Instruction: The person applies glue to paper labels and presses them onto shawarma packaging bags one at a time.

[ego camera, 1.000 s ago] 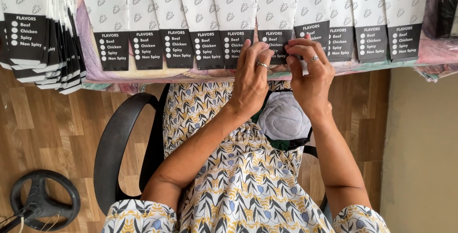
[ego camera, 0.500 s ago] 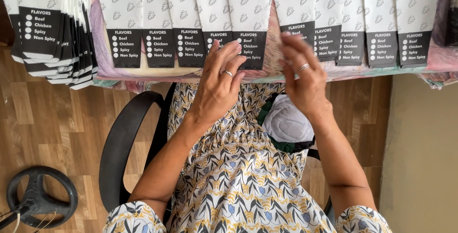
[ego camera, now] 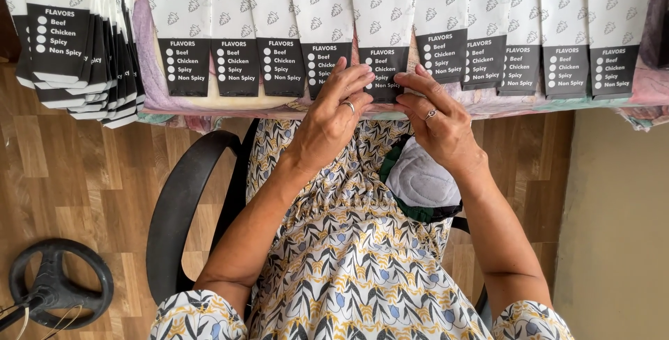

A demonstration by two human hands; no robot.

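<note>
Wood-grain flooring (ego camera: 63, 173) filled the lower part of the head view, and along the top ran a tabletop (ego camera: 230, 106) under a pale, pinkish cloth. We saw a row of narrow paper sleeves (ego camera: 237, 26) laid side by side on it, white with a small repeated print and a black panel at each lower end, their long axes running twelve to six. At ten o'clock a fanned stack of the same sleeves (ego camera: 77, 40) overhung the edge.

Our left hand (ego camera: 334, 120) and right hand (ego camera: 439, 124) met at the bottom edge of one sleeve (ego camera: 390, 12) near the middle of the row. It lay at twelve o'clock from both hands, its black end toward us. The left fingertips pressed and pinched its lower left corner; the right fingertips touched its lower right corner. Neither hand was clenched. Whether the right truly gripped the paper, we could not tell. Both hands were equally near.

A ring showed on each hand. Below, a patterned dress (ego camera: 348, 270) covered our lap, with a grey quilted pad (ego camera: 421, 180), green-edged, under the right wrist. A black chair arm (ego camera: 181, 207) curved at eight o'clock, and a black wheel-shaped object (ego camera: 59, 284) lay on the floor at seven.
</note>
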